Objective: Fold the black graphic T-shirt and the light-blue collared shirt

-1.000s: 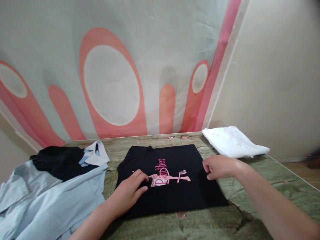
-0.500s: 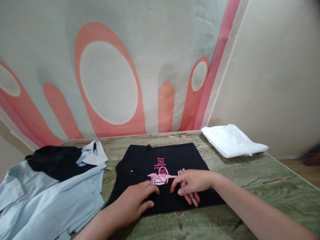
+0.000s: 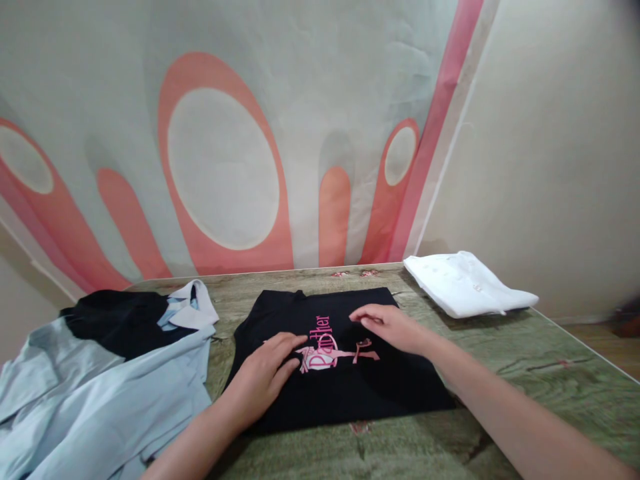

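across the middle of the wood-grain-patterned bench (image 3: 540,347), a black soft-fabric shirt with a pink-and-white print (image 3: 345,393) lies flat and sideways, a straight edge toward the wearer, the lettering reading up the cloth. left hand (image 3: 265,373): palm down over the shirt's left part, fingers loosely together and a bit bent, thumb apart, no cloth pinched; fingertips just beside the print. right hand (image 3: 393,327): over the shirt's far right part, fingers pressed together and pointing left, thumb under them; can't tell if thumb and fingers meet, no raised cloth shows. looks held above the fabric, contact not certain.

handling, judged by look: shirt should be light, limp, thin knit, not slippery, not fragile, creases easily and won't hold a shape unsupported. best grip: the right-hand corners or the near edge, pinching all layers together; a flat palm would do for pressing. printed patch may be slightly stiffer than the rest.

no container in view, all garments sit directly on the bench. left side: loose heap of pale blue-grey cloth (image 3: 115,400) with a crumpled black cloth (image 3: 120,320) and a pale shirt collar (image 3: 195,310) at its far end, near the shirt but apart. far right: a white folded garment (image 3: 470,287), flat packet, apart from the shirt.
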